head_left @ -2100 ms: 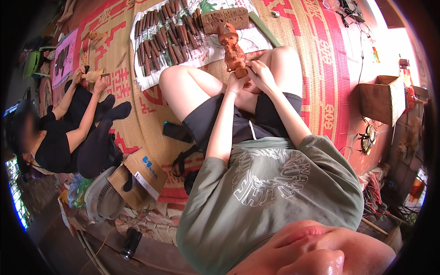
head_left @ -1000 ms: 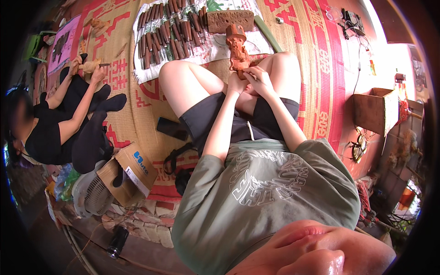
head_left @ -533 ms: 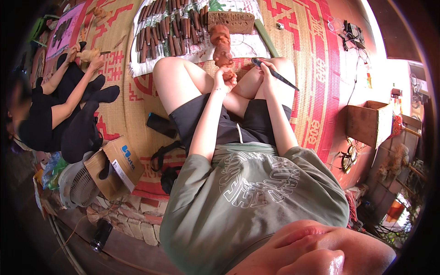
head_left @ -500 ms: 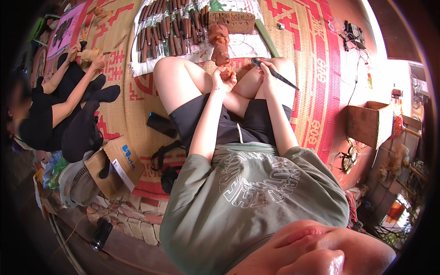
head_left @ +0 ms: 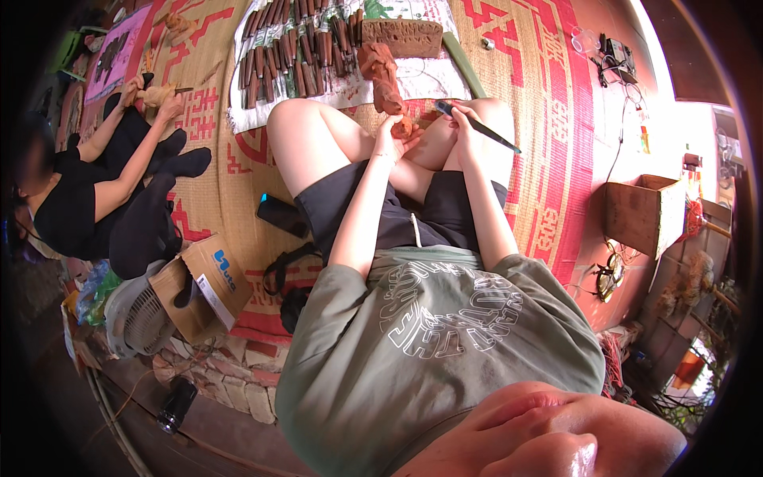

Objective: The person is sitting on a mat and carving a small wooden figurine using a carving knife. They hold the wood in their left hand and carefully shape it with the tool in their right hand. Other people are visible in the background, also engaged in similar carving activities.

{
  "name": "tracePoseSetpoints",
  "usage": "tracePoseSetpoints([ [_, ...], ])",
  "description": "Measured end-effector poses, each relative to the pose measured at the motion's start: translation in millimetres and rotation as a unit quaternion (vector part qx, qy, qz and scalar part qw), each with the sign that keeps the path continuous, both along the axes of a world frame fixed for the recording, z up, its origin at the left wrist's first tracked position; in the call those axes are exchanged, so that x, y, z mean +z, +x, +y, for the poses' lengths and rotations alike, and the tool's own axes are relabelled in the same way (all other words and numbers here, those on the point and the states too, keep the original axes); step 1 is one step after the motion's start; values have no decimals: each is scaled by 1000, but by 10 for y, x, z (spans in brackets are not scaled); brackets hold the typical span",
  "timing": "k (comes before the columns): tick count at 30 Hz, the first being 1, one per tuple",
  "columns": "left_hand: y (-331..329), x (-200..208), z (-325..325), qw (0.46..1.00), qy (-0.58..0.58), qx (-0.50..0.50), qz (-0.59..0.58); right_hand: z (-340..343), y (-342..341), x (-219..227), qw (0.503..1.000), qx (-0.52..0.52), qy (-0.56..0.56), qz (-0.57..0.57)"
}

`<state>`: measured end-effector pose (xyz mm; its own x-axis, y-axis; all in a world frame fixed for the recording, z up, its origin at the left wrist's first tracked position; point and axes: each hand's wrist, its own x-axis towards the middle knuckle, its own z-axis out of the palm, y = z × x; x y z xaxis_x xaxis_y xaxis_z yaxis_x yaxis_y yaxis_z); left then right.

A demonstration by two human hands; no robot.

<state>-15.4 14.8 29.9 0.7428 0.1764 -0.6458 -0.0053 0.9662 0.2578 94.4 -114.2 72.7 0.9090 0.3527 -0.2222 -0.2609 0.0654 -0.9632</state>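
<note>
My left hand (head_left: 392, 141) is wrapped round the lower end of a reddish-brown carved figure (head_left: 385, 83), which slants away from me over the white cloth's near edge. In my right hand (head_left: 467, 135), resting by my right knee, is a long dark tapered tool (head_left: 497, 137). Its wider bluish-grey end points toward the figure but stays apart from it; the thin end points right and back toward me. I cannot make out the tool's exact kind. Beyond my knees, several wooden-handled carving tools (head_left: 306, 56) lie in rows on the white cloth (head_left: 246, 118).
A brown block (head_left: 401, 38) and a green bar (head_left: 463, 63) lie at the cloth's right. A phone (head_left: 280, 215) is by my left thigh. At left, a person (head_left: 79, 191) holds a pale carving (head_left: 156, 96). A cardboard box (head_left: 214, 274) and wooden box (head_left: 645, 213) stand at the sides.
My left hand has turned and tilted the figure, its top now leaning further left and its lower end shifted slightly right. My right hand and the tool have barely moved.
</note>
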Motion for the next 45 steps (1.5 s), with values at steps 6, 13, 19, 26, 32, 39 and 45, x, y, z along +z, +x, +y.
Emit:
tracePoseSetpoints([
  [6, 32, -112, 13, 991, 102, -54, 62, 43, -68, 78, 997, 36, -64, -18],
  [13, -52, -153, 122, 979, -135, 17, -153, 66, -45, 26, 999, 20, -43, -14],
  [19, -80, -156, 126, 925, -240, 72, -284, 81, -75, 108, 998, 21, -56, -1],
  [26, -63, -188, 77, 964, -182, 80, -175, 76, -72, 36, 998, 37, -57, -11],
  [32, -29, -205, 33, 987, -109, 57, -106, 92, -85, 30, 998, 50, -47, -14],
  [39, 84, -223, -67, 998, 7, -25, 50, 70, -60, -7, 997, 46, -54, -18],
  [45, 114, -516, -105, 993, 51, -98, 45, 83, -67, -13, 996, 52, -61, -30],
])
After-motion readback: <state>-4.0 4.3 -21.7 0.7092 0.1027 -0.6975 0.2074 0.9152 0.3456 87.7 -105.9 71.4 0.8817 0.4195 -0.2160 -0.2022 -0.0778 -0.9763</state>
